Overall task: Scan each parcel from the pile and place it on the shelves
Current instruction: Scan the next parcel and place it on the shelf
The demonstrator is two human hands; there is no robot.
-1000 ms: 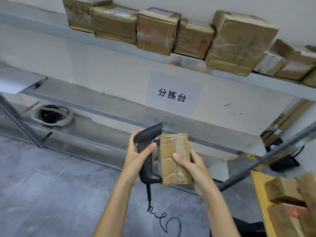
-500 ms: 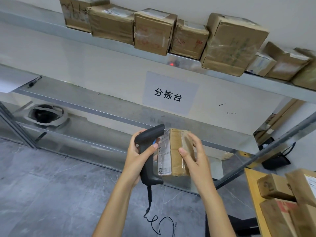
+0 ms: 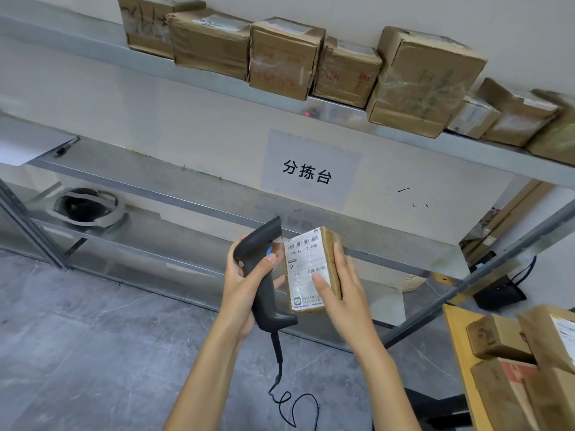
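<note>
My left hand [image 3: 245, 284] grips a black corded barcode scanner [image 3: 264, 275] by its handle, head pointing up and right. My right hand [image 3: 342, 293] holds a small brown cardboard parcel [image 3: 311, 269] right beside the scanner, thumb across its white barcode label, which faces me. A red scanner dot [image 3: 307, 114] shows on the front edge of the upper metal shelf [image 3: 217, 88]. Several brown parcels [image 3: 286, 57] stand in a row on that shelf. The pile of parcels [image 3: 522, 368] lies at the lower right on a wooden table [image 3: 457, 337].
A white paper sign [image 3: 308, 171] with black characters hangs on the wall. Below are two lower metal shelves [image 3: 155, 188]; a roll of tape [image 3: 88, 206] lies on the lowest one at left. A pen [image 3: 67, 146] and paper sit far left. Grey floor below.
My right hand has turned the parcel so that its white label faces me instead of the taped brown side. The view has shifted slightly left.
</note>
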